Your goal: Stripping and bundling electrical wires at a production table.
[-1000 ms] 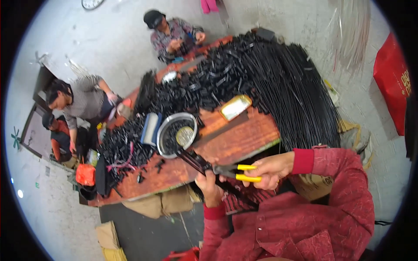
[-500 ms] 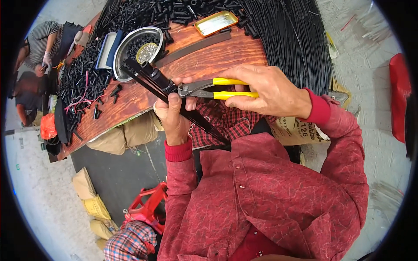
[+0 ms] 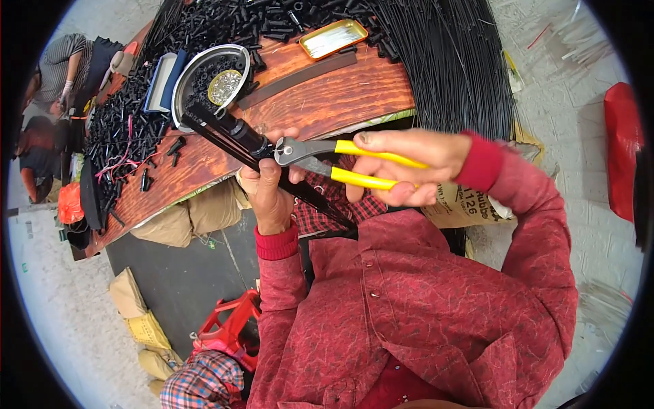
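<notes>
My left hand [image 3: 271, 198] is closed around a bundle of thin black rods [image 3: 315, 196] and the black cylindrical fitting [image 3: 245, 136] at its upper end. The bundle slants from over the table edge down to my lap. My right hand [image 3: 415, 153] grips end-cutting pliers [image 3: 308, 155] by their yellow handles, the thumb along the upper one and fingers around the lower. Their jaws are right beside my left fingertips at the near end of the fitting. A thin bit of wire seems to show at the jaws; I cannot tell whether they grip it.
On the wooden table [image 3: 354, 85] are a metal bowl [image 3: 178, 95] with a round tin [image 3: 226, 87], a yellow tray [image 3: 335, 38], a flat bar [image 3: 300, 78] and heaped black parts [image 3: 126, 136]. Long black rods [image 3: 456, 75] hang right. A co-worker [image 3: 61, 82] is far left.
My right hand has rolled from palm down to palm turned up, and the pliers' handles are spread wider. The jaws have turned slightly. My left hand still holds the bundle.
</notes>
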`<state>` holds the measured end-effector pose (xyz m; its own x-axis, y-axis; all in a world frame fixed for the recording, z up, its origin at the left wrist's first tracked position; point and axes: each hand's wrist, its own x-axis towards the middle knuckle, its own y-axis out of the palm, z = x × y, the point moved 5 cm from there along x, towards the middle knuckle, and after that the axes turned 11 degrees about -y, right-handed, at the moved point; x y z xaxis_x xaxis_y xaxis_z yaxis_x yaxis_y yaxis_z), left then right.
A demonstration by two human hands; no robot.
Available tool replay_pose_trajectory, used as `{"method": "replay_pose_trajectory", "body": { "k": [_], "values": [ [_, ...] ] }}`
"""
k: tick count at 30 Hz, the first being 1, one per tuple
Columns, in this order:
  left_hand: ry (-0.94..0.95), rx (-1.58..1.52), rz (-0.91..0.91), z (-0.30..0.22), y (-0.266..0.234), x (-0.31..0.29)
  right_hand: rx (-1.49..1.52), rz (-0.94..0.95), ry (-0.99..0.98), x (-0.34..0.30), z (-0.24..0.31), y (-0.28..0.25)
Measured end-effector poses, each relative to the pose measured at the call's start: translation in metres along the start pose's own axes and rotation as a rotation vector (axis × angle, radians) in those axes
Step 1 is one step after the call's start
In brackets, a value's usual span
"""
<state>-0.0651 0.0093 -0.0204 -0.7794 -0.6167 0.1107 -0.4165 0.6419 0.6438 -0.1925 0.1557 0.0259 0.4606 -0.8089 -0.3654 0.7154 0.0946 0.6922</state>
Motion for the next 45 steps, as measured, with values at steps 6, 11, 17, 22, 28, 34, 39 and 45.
{"method": "replay_pose_trajectory", "body": {
  "k": [6, 11, 17, 22, 28, 34, 39, 45],
  "values": [
    [-0.014, 0.03, -0.021, 0.004, -0.005, 0.001, -0.005, -0.056, -0.029, 0.009, -0.018, -0.008],
    [-0.013, -0.003, -0.037, 0.006, -0.008, 0.0, -0.829, -0.324, -0.253, -0.009, 0.034, 0.0],
    [-0.005, 0.056, -0.037, 0.004, -0.001, 0.003, -1.69, -0.437, -0.726, -0.025, 0.071, 0.027],
    [0.019, 0.009, -0.038, -0.001, 0.003, -0.005, -1.049, -0.085, -0.232, -0.005, 0.06, 0.002],
    [-0.032, -0.037, 0.074, -0.004, 0.009, -0.005, -0.35, 0.028, 0.048, 0.002, 0.017, -0.01],
    [-0.009, -0.056, -0.005, -0.002, -0.006, -0.003, -1.37, -0.274, -0.355, -0.002, 0.07, 0.005],
    [-0.008, -0.033, -0.033, -0.003, -0.004, 0.002, -2.145, -0.426, -0.721, -0.015, 0.075, 0.036],
    [-0.004, -0.106, 0.029, 0.0, -0.008, -0.003, -0.505, -0.03, -0.066, 0.008, 0.042, 0.001]
  ]
}}
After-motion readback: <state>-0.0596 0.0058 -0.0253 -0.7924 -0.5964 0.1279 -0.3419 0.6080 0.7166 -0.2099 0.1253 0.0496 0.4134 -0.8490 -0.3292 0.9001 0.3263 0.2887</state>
